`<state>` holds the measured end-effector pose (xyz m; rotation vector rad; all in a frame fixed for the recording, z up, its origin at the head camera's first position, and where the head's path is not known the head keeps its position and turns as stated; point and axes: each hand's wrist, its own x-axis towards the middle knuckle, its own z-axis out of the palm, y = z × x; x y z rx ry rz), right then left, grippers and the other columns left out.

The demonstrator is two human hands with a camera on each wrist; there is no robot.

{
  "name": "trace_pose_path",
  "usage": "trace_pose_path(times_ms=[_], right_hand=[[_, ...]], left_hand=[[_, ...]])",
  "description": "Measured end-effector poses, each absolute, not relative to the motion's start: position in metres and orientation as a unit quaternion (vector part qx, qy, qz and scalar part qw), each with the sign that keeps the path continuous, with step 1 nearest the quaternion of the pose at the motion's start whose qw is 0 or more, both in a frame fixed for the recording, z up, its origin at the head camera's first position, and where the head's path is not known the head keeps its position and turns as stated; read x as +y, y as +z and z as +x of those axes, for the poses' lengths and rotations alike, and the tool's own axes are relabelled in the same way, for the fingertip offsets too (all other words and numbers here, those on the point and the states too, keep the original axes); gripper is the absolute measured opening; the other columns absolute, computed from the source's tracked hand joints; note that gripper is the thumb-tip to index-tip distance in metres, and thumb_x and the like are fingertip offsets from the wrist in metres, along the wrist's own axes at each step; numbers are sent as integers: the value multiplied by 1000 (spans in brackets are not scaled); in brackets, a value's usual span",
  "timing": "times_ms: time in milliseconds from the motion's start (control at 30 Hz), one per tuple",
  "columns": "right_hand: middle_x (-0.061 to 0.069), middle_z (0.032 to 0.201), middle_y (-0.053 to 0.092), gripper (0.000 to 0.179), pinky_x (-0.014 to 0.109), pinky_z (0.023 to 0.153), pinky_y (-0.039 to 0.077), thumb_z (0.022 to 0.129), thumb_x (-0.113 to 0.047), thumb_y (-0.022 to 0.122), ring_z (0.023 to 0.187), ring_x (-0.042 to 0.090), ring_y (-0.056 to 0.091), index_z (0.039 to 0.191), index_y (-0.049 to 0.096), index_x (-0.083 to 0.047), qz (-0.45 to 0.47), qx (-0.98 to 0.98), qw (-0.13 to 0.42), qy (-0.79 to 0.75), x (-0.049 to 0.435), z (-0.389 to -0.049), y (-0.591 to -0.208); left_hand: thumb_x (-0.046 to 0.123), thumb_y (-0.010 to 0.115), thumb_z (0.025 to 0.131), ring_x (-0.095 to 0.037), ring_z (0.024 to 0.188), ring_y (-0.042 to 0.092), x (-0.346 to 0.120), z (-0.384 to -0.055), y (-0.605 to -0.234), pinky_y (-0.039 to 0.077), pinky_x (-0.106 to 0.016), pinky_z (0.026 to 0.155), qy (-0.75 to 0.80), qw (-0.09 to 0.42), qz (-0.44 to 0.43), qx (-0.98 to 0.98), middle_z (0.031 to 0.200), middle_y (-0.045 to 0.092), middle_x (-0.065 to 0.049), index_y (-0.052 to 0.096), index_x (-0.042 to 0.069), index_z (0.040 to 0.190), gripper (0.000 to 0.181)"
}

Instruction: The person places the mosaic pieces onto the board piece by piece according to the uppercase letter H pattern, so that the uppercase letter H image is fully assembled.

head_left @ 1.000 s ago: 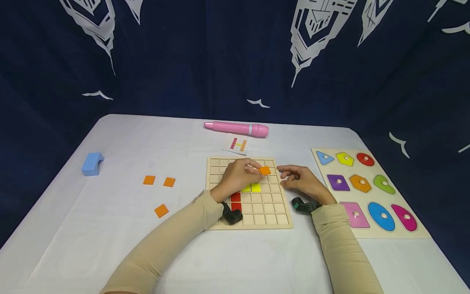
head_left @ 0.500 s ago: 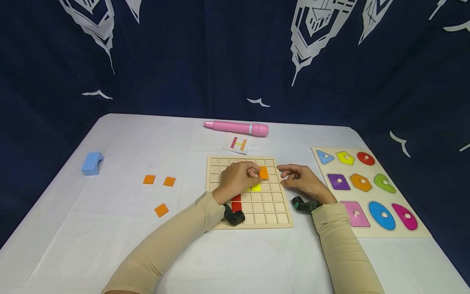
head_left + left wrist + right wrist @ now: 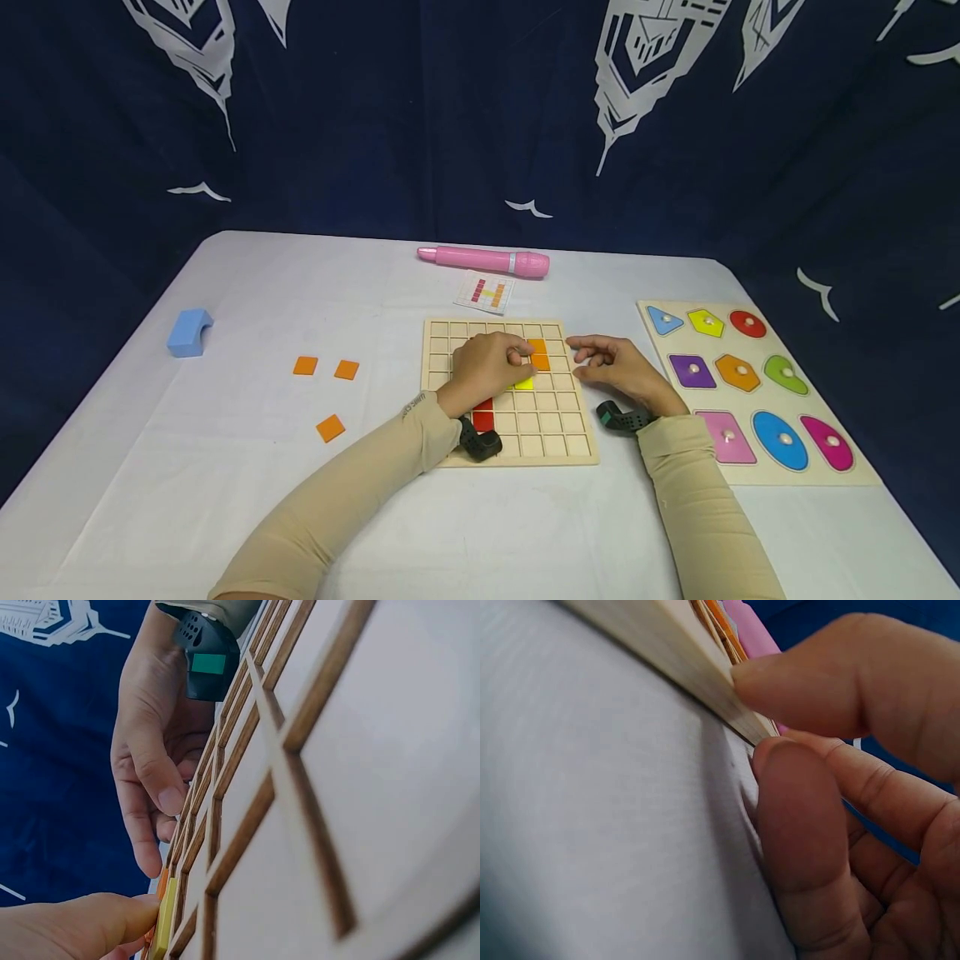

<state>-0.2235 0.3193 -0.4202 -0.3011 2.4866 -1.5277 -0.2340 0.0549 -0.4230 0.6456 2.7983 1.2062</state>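
Note:
My left hand (image 3: 491,362) is over the wooden grid board (image 3: 546,425), its thumb and forefinger at the left edge of an orange square tile (image 3: 540,363). A second orange tile (image 3: 537,344) lies directly behind that one, in the same column. Partly under the hand are a yellow tile (image 3: 524,384) and red tiles (image 3: 483,420) set in the grid. In the left wrist view, the left thumb (image 3: 112,919) reaches the yellow and orange tile edges. My right hand (image 3: 618,371) rests by the board's right edge, fingers loosely bent, fingertips right at the board's side (image 3: 705,690).
Loose orange tiles (image 3: 330,428) lie left of the board, beyond them a blue arch block (image 3: 191,333). Behind the board are a small pattern card (image 3: 484,292) and a pink microphone-like stick (image 3: 483,261). A knobbed shape puzzle (image 3: 757,392) stands at the right.
The orange tile in my left hand has gone from raised and tilted down to flat in the grid, in front of the other orange tile. My right hand has stayed put.

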Motion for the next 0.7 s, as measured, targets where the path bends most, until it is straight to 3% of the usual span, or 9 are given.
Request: trace_pose_path(times_ms=[267,700], right_hand=[[14,109,65,58,18,73,48,93,3,76,82,11,54,146,56,14,-97,845,105,-515,319,-224,-419],[16,110,65,58,18,73,48,92,4,76,82,10,53,145,56,15,-103,841,102,-521,318,-223,-419]], left_hand=[[30,82,95,-6,72,60,54,-234,-421,44,-37,73,406,15,210,889,76,66,16,83,21,117,24],[35,79,97,-10,62,55,55,-224,-404,42,-33,61,427,22,200,881,89,74,19,83,27,120,25]])
